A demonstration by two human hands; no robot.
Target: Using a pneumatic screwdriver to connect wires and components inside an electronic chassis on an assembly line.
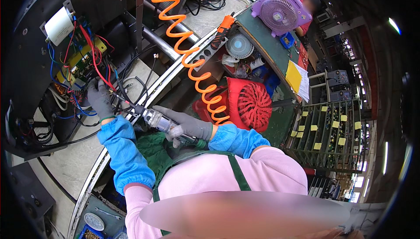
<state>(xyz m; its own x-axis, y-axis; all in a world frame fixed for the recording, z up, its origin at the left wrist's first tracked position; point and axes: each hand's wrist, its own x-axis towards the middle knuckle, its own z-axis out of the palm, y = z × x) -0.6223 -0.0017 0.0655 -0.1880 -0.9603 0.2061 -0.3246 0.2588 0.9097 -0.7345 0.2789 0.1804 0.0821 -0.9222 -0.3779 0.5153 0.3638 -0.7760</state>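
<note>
My right hand (186,125), gloved in grey, is wrapped tight around the body of a metal pneumatic screwdriver (158,120), whose tip points away to the left toward my other hand. My left hand (99,98), also gloved, has its fingers curled in among the bundle of wires (94,61) inside the open black machine housing (30,107). An orange coiled air hose (192,59) climbs away above my right hand, with a red fan (251,103) just beyond it.
</note>
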